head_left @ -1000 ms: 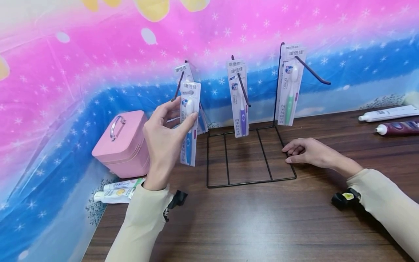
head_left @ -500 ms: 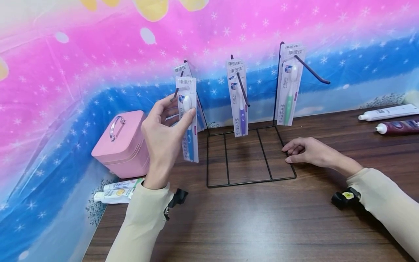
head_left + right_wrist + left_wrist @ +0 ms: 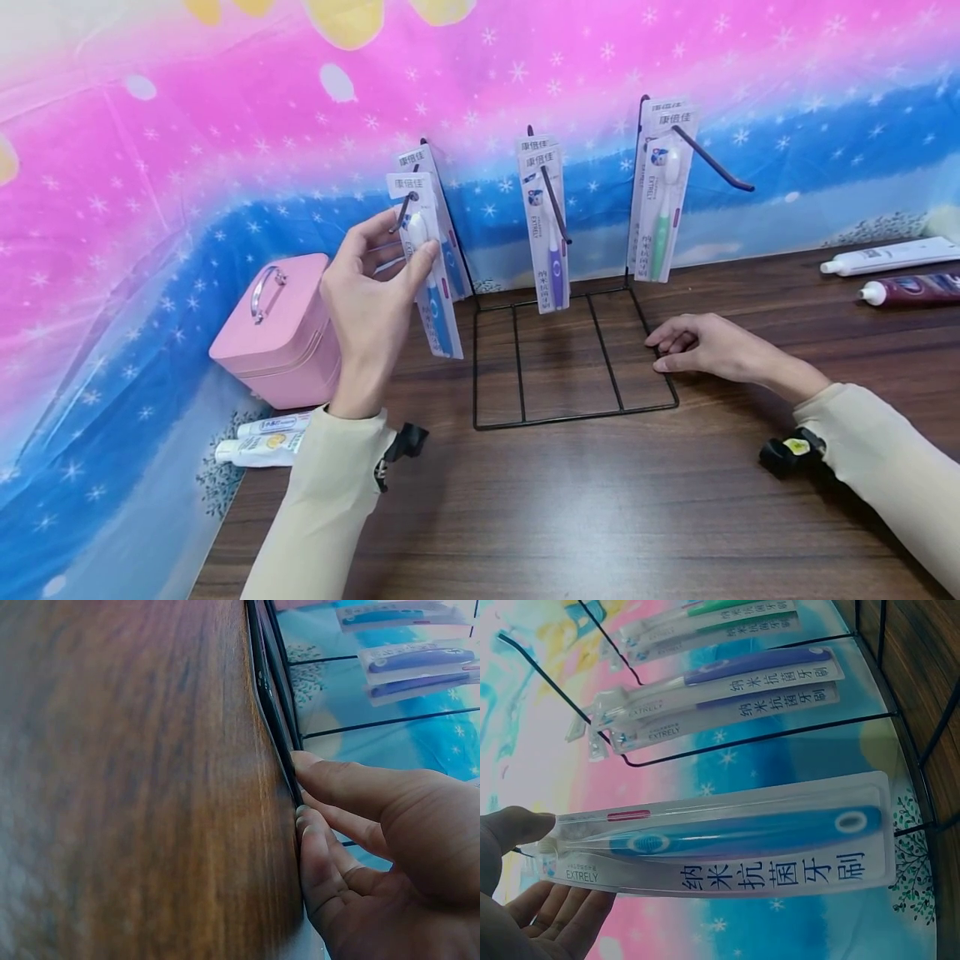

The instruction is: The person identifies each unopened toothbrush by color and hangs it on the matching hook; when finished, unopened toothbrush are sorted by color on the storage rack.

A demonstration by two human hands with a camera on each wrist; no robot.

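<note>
My left hand (image 3: 369, 304) pinches a packaged blue toothbrush (image 3: 437, 312) between thumb and fingers, near the brush head. The left hook of a black wire display rack (image 3: 573, 417) appears to pass through the hole at the pack's top. Behind it on that hook hangs another toothbrush pack (image 3: 412, 158). In the left wrist view, the blue-handled pack (image 3: 757, 832) stretches away from my thumb. My right hand (image 3: 716, 348) holds the right side wire of the rack's base, thumb on one side and fingers on the other, as the right wrist view shows.
Purple toothbrush packs (image 3: 556, 271) hang on the middle hook, green ones (image 3: 662, 237) on the right hook. A pink case (image 3: 273, 333) stands at left, toothpaste tubes (image 3: 258, 450) before it. A white tube (image 3: 892, 257) and a maroon tube (image 3: 911, 290) lie at right.
My left hand has moved the blue toothbrush pack slightly left and up, its lower end now swung rightward. The pack's hole has come onto the left hook. My right hand stays put.
</note>
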